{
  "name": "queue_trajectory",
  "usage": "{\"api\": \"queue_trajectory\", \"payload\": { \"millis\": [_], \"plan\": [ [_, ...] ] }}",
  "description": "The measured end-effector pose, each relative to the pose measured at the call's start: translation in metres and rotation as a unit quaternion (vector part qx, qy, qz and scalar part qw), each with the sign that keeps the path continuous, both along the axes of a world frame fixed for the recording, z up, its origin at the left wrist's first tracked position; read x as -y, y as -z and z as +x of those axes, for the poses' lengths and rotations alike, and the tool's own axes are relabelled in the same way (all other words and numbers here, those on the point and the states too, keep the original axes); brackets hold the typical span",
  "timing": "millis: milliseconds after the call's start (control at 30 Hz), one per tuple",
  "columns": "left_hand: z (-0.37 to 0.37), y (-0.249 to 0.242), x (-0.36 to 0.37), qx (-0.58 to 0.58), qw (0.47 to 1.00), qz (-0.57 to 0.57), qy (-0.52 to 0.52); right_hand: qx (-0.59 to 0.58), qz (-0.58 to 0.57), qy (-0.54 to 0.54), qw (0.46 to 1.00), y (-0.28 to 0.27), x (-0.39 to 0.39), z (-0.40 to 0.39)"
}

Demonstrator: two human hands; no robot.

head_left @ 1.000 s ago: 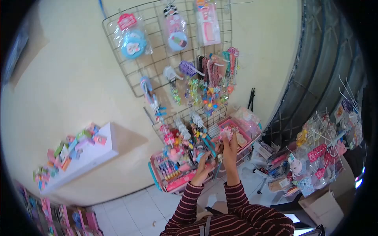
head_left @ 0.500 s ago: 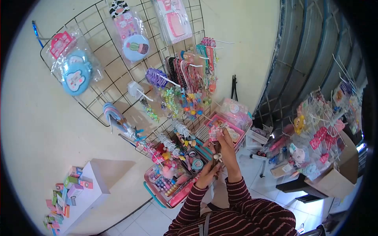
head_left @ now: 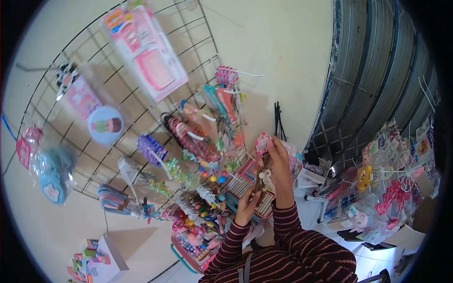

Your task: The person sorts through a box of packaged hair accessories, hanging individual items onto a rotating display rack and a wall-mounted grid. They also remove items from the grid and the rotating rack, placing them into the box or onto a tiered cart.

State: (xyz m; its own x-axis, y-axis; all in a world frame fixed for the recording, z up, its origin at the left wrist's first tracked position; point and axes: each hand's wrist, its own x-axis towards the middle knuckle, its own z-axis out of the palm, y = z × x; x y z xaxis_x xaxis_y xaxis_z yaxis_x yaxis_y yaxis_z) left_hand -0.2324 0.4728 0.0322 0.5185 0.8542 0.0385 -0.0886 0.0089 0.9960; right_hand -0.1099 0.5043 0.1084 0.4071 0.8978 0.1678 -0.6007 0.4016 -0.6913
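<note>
My right hand is raised in front of the wall, its fingers closed round the top of a pink card. From the card hangs a brown strand with a small cream charm. Lower and to the left, my left hand pinches the lower end of the brown strand. Behind and below the hands sits an open case with keyboard-like rows. Hair ties and beaded bands hang on hooks to the left, among them a purple bundle.
A wire grid on the wall holds a packaged pink comb set and a round blue item. A white shelf with small boxes is at lower left. Bagged accessories hang at right beside a metal shutter.
The view has shifted, and the grid's goods appear further left and lower. Both hands have risen with the pink card and strand, which now hang higher against the wall.
</note>
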Motion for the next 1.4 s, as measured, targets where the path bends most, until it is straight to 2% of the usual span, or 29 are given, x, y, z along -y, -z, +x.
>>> {"api": "queue_trajectory", "payload": {
  "millis": [100, 133, 233, 600, 700, 800, 900, 933, 967, 1033, 1100, 1167, 1233, 1267, 1300, 1367, 1400],
  "plan": [
    [0.026, 0.023, -0.02, 0.06, 0.998, 0.0, -0.026, 0.05, 0.048, 0.0, 0.998, -0.017, -0.027, 0.027],
    [0.039, -0.001, -0.021, 0.083, 0.996, 0.0, -0.04, 0.074, 0.068, -0.006, 0.995, -0.026, -0.033, 0.034],
    [0.058, -0.018, -0.04, 0.088, 0.996, 0.018, -0.027, 0.095, 0.085, -0.008, 0.992, -0.044, -0.056, 0.051],
    [0.071, -0.014, -0.073, 0.144, 0.988, -0.044, -0.023, 0.094, 0.1, -0.022, 0.99, -0.06, -0.095, 0.074],
    [0.064, -0.005, -0.074, 0.106, 0.992, -0.046, -0.044, 0.121, 0.088, -0.023, 0.988, -0.057, -0.106, 0.076],
    [0.053, 0.001, -0.067, 0.086, 0.993, -0.085, -0.013, 0.128, 0.072, -0.029, 0.989, -0.045, -0.132, 0.07],
    [0.045, 0.011, -0.056, 0.054, 0.994, -0.096, -0.002, 0.19, 0.048, -0.013, 0.981, -0.036, -0.154, 0.062],
    [0.041, 0.014, -0.05, 0.054, 0.992, -0.114, -0.003, 0.251, 0.048, 0.129, 0.958, -0.036, -0.156, 0.057],
    [0.037, 0.016, -0.045, 0.053, 0.99, -0.131, -0.003, 0.308, 0.045, 0.269, 0.912, -0.035, -0.155, 0.054],
    [0.029, 0.014, -0.036, 0.051, 0.991, -0.123, -0.002, 0.278, 0.009, 0.293, 0.915, -0.023, -0.127, 0.054],
    [0.021, 0.015, -0.023, 0.052, 0.991, -0.121, 0.001, 0.269, -0.001, 0.404, 0.874, -0.003, -0.087, 0.049],
    [0.012, 0.017, -0.014, 0.043, 0.994, -0.103, 0.01, 0.298, -0.029, 0.421, 0.856, 0.019, -0.031, 0.029],
    [0.012, 0.012, -0.011, 0.038, 0.999, -0.003, 0.022, 0.368, -0.08, 0.311, 0.873, 0.025, 0.044, -0.005],
    [0.017, 0.014, -0.013, 0.061, 0.995, 0.068, 0.034, 0.391, 0.006, 0.317, 0.864, 0.04, 0.065, -0.028],
    [0.031, 0.049, -0.028, 0.197, 0.977, -0.025, 0.079, 0.413, 0.091, 0.321, 0.848, 0.049, 0.078, -0.046],
    [0.053, 0.061, -0.031, 0.093, 0.986, 0.108, 0.085, 0.607, 0.151, 0.159, 0.764, 0.019, 0.132, -0.066],
    [0.061, 0.04, -0.033, -0.142, 0.93, 0.335, 0.046, 0.599, 0.168, 0.147, 0.769, 0.014, 0.151, -0.083]
  ]
}}
